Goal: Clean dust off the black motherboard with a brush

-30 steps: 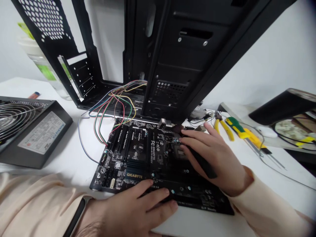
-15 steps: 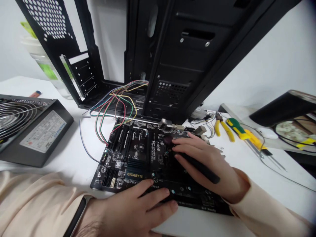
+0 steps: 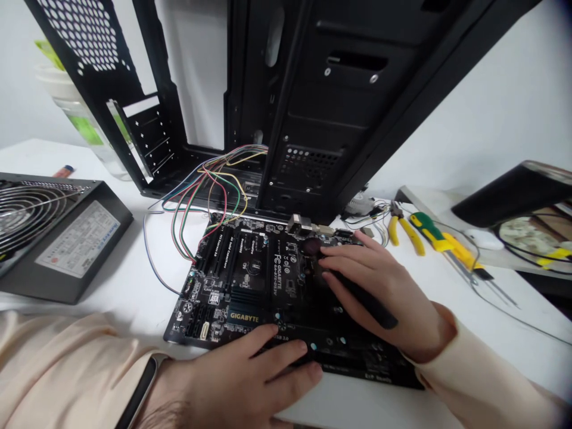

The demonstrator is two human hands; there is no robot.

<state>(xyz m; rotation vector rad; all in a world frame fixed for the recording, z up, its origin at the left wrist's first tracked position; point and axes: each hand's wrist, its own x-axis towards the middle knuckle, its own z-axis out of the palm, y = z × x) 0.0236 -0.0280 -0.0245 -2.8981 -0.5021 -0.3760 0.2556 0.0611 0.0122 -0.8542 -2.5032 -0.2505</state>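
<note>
A black Gigabyte motherboard [image 3: 286,268] lies flat on the white table. My left hand [image 3: 243,375] rests at its near edge, fingers spread and touching the board, holding nothing. My right hand [image 3: 384,286] is over the board's right part, closed around a black-handled brush [image 3: 369,301]. The handle slants up from the palm toward the fingertips, where a dark reddish rounded head shows close to the board. Part of the handle and the board beneath are hidden by my fingers.
A black computer case [image 3: 286,119] stands behind the board, with thin coloured wires [image 3: 183,220] trailing out. On the left are a power supply [image 3: 67,238] and a bottle [image 3: 74,98]. Yellow pliers [image 3: 404,232] and a green-yellow screwdriver [image 3: 429,232] lie at right.
My right hand has shifted slightly right with the brush, so more of its reddish head shows. The left hand and motherboard stay in place.
</note>
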